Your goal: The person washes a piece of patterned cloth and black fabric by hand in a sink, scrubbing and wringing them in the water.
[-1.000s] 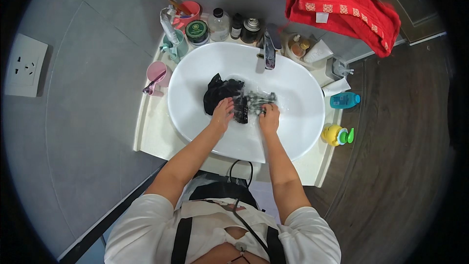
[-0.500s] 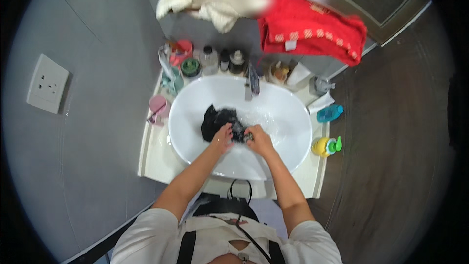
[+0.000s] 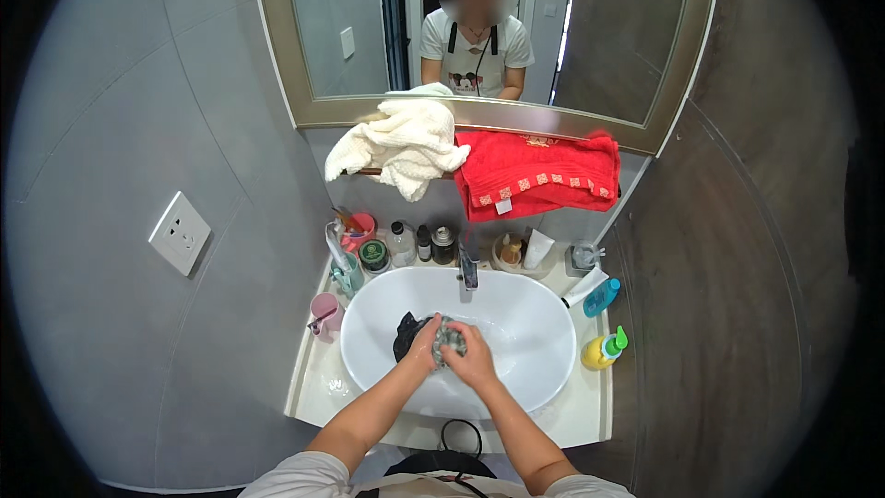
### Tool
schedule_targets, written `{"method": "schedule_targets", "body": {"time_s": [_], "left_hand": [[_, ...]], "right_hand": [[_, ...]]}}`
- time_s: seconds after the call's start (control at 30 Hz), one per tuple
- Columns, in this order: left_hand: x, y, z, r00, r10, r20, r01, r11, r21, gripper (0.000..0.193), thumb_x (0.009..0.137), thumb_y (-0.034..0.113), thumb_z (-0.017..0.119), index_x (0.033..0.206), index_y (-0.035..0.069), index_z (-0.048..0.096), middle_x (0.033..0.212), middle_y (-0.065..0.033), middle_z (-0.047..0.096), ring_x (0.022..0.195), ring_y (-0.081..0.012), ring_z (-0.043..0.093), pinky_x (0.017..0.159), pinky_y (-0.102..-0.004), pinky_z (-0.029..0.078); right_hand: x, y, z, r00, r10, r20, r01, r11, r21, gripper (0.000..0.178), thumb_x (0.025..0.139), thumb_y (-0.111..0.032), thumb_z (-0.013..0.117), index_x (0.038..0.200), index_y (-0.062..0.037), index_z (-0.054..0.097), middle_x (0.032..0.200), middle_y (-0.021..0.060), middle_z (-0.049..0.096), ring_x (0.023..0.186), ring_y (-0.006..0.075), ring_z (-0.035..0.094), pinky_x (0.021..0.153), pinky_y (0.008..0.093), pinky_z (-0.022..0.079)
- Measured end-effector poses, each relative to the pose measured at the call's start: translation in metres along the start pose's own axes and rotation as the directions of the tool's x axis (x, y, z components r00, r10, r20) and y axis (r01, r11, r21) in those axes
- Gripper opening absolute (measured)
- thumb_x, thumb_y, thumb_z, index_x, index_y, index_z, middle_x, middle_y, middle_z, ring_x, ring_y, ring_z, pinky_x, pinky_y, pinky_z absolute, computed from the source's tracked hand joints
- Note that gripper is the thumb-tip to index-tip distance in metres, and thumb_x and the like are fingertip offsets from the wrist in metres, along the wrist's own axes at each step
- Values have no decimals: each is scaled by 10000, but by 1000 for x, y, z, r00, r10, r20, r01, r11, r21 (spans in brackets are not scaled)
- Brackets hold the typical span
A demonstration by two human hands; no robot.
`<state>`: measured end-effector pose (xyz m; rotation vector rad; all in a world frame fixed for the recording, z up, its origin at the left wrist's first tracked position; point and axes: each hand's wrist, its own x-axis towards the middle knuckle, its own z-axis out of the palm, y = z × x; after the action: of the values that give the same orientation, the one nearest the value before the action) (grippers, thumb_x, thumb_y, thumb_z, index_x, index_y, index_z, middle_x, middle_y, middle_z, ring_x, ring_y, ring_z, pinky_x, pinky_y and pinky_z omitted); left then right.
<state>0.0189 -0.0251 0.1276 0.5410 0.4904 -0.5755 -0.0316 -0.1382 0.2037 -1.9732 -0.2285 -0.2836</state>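
Observation:
In the white oval basin (image 3: 525,378) a wet black cloth (image 3: 406,334) lies bunched up on the left. Beside it, a grey-and-white patterned cloth (image 3: 450,341) is gathered between my two hands; I cannot tell whether both are one garment. My left hand (image 3: 422,348) presses against its left side with bent fingers, next to the black fabric. From the right, my right hand (image 3: 473,358) curls its fingers round the same patterned bunch. Water stands in the basin around the cloth. Above the far rim is the dark metal faucet (image 3: 468,272).
Behind the basin stand bottles, jars and a green round tin (image 3: 373,254). A pink cup (image 3: 326,315) is at the left; a blue bottle (image 3: 602,297) and a yellow pump bottle (image 3: 599,352) line the right. A cream towel (image 3: 396,143) and red towel (image 3: 544,175) hang below the mirror (image 3: 369,55).
The view has tilted up, bringing the mirror in. My hands have come closer together, and the patterned cloth now shows between them where mostly black cloth showed before.

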Motion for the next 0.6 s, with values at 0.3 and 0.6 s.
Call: {"method": "schedule_targets", "body": {"time_s": [0.3,0.6], "left_hand": [[-28,-32,32,943,284,-176,-221,925,309,224,853,318,482,819,106,541,736,-26,553,674,-160,542,594,-311,460],[-23,-52,18,898,427,-109,-297,769,566,294,851,300,470,882,20,557,829,-56,548,732,-148,486,678,-302,392]], "right_hand": [[3,34,7,911,138,-389,-165,986,-37,166,767,-195,582,772,-37,533,783,127,532,722,296,515,669,356,414],[-3,30,7,922,277,-272,-265,961,81,154,806,-177,515,879,-41,512,800,135,573,743,282,561,665,352,433]]}}
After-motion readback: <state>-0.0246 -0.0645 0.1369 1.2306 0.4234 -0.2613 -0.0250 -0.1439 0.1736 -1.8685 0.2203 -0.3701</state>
